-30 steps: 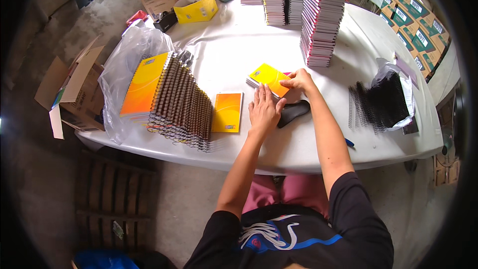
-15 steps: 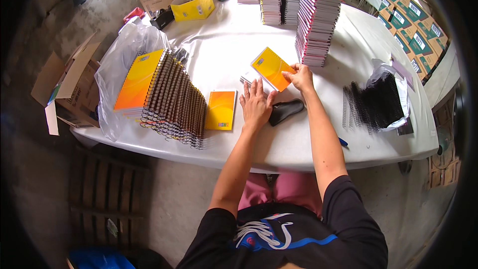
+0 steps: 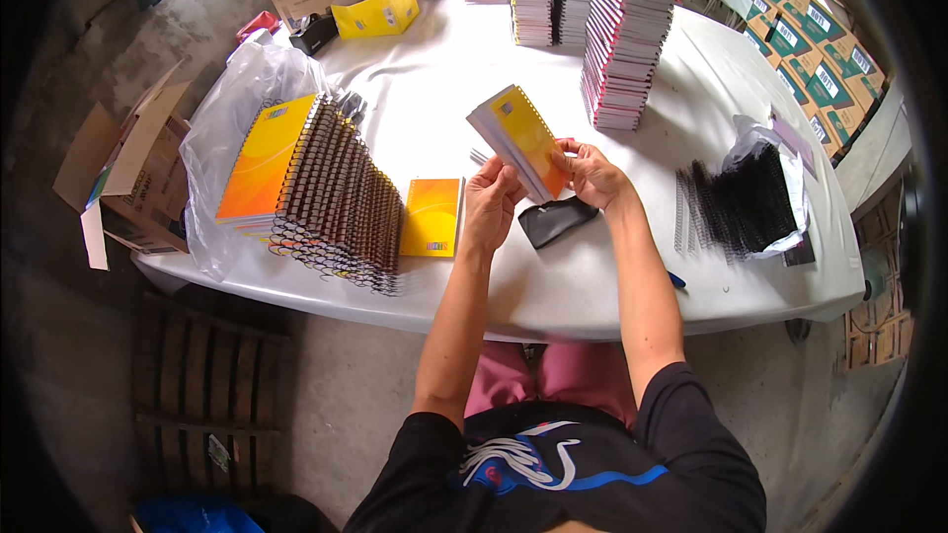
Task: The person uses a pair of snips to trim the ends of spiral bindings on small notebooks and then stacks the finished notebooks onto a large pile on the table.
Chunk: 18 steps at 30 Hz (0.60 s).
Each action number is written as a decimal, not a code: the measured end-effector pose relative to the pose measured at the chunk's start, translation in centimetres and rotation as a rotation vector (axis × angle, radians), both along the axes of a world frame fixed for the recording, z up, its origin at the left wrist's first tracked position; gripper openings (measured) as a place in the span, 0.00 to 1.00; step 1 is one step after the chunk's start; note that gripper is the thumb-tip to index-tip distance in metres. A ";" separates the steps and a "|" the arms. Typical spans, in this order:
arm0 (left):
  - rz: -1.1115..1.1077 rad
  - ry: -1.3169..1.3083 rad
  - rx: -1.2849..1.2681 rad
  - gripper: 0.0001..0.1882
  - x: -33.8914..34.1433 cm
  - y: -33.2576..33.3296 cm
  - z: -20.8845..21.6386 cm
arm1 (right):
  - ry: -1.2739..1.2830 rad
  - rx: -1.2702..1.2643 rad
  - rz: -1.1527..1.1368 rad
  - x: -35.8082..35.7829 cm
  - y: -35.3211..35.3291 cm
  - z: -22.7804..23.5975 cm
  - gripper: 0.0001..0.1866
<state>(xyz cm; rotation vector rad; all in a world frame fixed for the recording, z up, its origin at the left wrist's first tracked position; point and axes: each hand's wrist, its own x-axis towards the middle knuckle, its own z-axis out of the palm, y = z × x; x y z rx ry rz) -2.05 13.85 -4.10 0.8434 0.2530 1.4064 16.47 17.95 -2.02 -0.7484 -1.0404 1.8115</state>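
Head view: Two-handed hold lifts a yellow notebook (image 3: pixel 530 133) off the white surface (image 3: pixel 439 84)

At the centre of the frame, the notebook stands tilted in the air, its pale page edges turned toward the left. The left hand (image 3: pixel 491 199), which half a second ago rested spread and low, is now gathered at the notebook's lower left edge, fingers and thumb pinching it. The right hand (image 3: pixel 595 176) keeps its grasp on the lower right part of the yellow-orange cover. With the weight shared, the handling appears to have passed from steadying on the surface to a full grip in mid-air, where the notebook can be angled freely. Whether a coil runs the full length of its edge is too small to tell.

Just below lies a black pouch (image 3: pixel 555 222); beside the left hand shows a sliver of white pages (image 3: pixel 480 155), mostly hidden. Left of centre, another yellow-orange notebook (image 3: pixel 431 219) lies flat next to a tall coil-edged stack (image 3: pixel 331 202). At right sits a heap of black coils (image 3: pixel 748 199); a red-topped stack (image 3: pixel 622 49) rises in the upper right.
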 end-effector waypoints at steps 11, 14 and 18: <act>0.310 0.202 -0.207 0.15 0.0 -0.5 0.1 | -0.072 0.082 0.004 0.5 -1.1 0.6 0.19; 0.454 0.308 -0.219 0.19 0.2 -0.7 0.4 | -0.136 0.026 -0.088 0.5 -1.5 0.4 0.19; 0.640 0.545 -0.209 0.30 0.8 0.4 0.7 | -0.195 0.019 -0.400 0.9 -0.6 -0.2 0.17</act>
